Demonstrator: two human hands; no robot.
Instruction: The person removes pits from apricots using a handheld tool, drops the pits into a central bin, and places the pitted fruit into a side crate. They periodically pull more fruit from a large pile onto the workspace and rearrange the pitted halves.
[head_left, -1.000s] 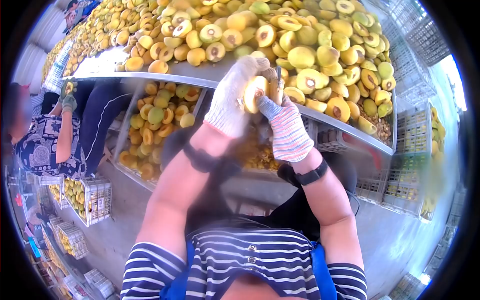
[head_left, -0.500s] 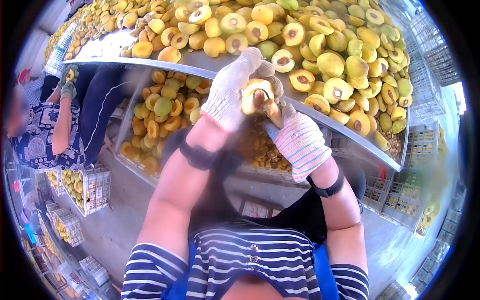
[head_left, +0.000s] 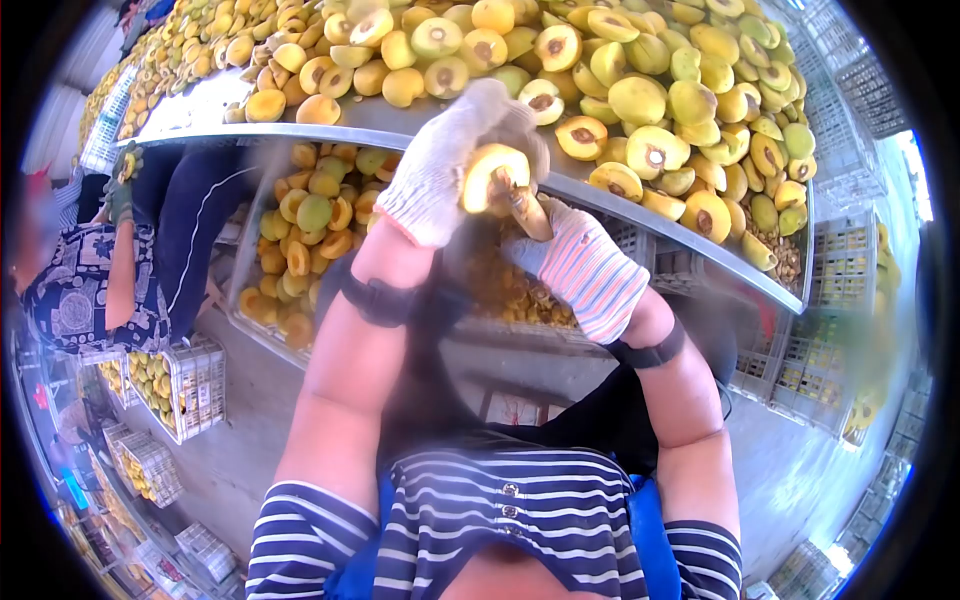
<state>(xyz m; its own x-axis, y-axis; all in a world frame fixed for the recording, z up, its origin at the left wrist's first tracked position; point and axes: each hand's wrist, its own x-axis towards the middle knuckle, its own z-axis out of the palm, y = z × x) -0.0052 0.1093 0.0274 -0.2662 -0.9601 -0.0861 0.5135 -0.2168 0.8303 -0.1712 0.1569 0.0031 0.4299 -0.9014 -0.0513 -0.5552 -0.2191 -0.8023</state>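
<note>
My left hand (head_left: pixel 425 170), in a white knitted glove, is closed around a yellow peach half (head_left: pixel 492 168) with its cut face toward me. Fingers of my right hand (head_left: pixel 590 265), in a striped glove, wrap a short wooden-handled tool (head_left: pixel 532 215). The tool's tip meets the brown centre of the peach half; its exact depth is hidden. Both hands are over the near edge of a metal table (head_left: pixel 370 138), where many cut peaches (head_left: pixel 640 100) are heaped.
Below the table edge stands a crate of peach halves (head_left: pixel 310 215), beside a bin of smaller brownish-yellow pieces (head_left: pixel 535 300). A co-worker (head_left: pixel 95 270) sits at the left. White crates of fruit (head_left: pixel 195 385) are on the floor, and plastic crates (head_left: pixel 840 270) stack at the right.
Both hands have shifted slightly left in view with the peach half and tool. The peach half has tilted, and the tool's tip now shows at its centre.
</note>
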